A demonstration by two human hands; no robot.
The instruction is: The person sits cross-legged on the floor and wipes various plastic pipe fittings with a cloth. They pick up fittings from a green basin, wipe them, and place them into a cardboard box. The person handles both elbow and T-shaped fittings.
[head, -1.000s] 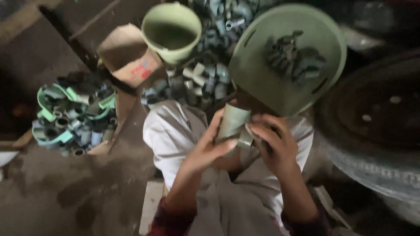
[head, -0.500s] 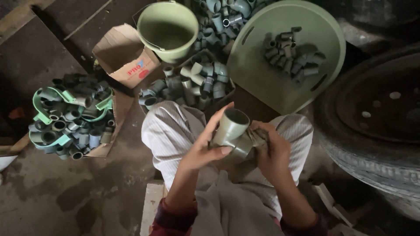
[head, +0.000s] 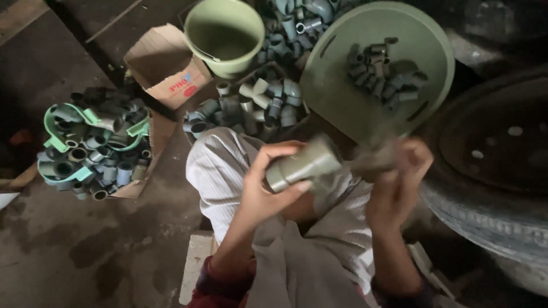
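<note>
My left hand (head: 268, 182) grips a short grey-green plastic pipe fitting (head: 305, 164) over my lap, its open end turned left. My right hand (head: 399, 177) is closed around a blurred grey piece (head: 371, 162) at the fitting's other end; what that piece is I cannot tell. Both hands are above my knees, which are covered in pale striped cloth (head: 220, 171).
A round green tray (head: 342, 97) holding several grey fittings lies ahead on the right. A green bucket (head: 225, 35), an open cardboard box (head: 168, 65), loose fittings (head: 251, 108) and a second heap with green clips (head: 94, 145) lie ahead and left. A tyre (head: 491, 171) is at right.
The fitting was upright between both hands; now it lies sideways, lower and more to the right. My right hand moves fast and is blurred.
</note>
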